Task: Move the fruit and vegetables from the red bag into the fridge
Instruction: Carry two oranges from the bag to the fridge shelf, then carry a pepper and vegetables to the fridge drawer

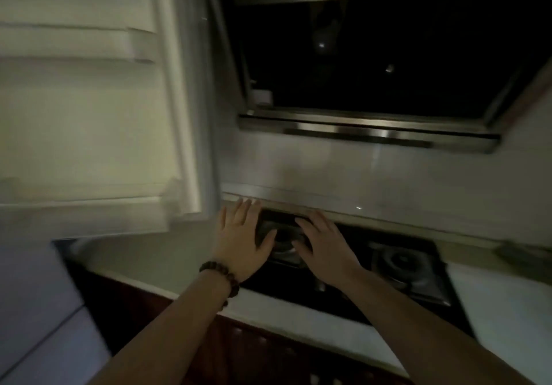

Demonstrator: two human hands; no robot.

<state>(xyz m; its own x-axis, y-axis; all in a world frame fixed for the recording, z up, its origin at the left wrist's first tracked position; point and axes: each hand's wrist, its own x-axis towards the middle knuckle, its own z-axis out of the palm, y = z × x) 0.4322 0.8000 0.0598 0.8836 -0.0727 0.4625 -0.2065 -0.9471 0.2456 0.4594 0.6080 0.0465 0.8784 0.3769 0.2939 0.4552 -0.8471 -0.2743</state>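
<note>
The open fridge door fills the left of the view, its white inner shelves showing nothing on them. My left hand, with a bead bracelet at the wrist, is stretched forward with fingers apart and holds nothing. My right hand is beside it, also spread and holding nothing. Both hover over the left burner of a black gas hob. No red bag, fruit or vegetables are in view. The picture is dim and blurred.
A steel range hood hangs over the black hob. A pale countertop runs along the front, with dark red cabinet fronts below. The pale fridge body stands at the lower left.
</note>
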